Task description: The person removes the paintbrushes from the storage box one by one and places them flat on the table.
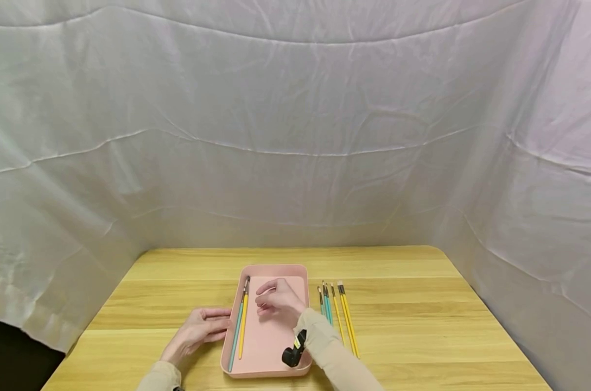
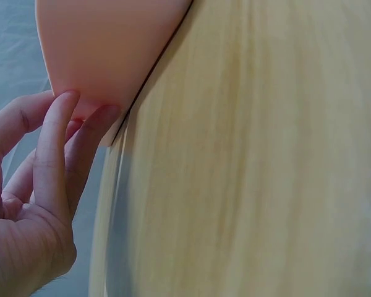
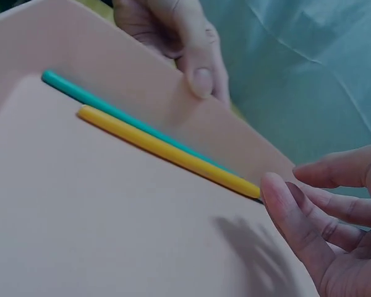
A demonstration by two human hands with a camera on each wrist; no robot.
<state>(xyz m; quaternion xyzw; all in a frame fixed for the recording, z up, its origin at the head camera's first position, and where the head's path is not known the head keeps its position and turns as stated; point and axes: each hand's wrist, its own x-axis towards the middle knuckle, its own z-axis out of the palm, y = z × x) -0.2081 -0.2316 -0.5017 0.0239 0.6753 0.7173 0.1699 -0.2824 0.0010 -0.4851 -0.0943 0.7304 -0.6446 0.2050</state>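
Note:
A pink tray lies on the table. Along its left wall, inside, are a teal-handled paintbrush and a yellow-handled paintbrush, side by side with bristles toward the far end. My left hand touches the tray's left wall from outside with its fingertips; in the left wrist view the fingers are fairly straight. Over the tray, right of the two brushes, hovers my right hand. Its fingers are loosely bent, and nothing shows between thumb and fingers in the right wrist view.
Right of the tray, several more paintbrushes lie on the wooden table: teal-handled brushes nearest the tray and yellow-handled brushes beyond. A grey-white curtain hangs behind the table and at its sides.

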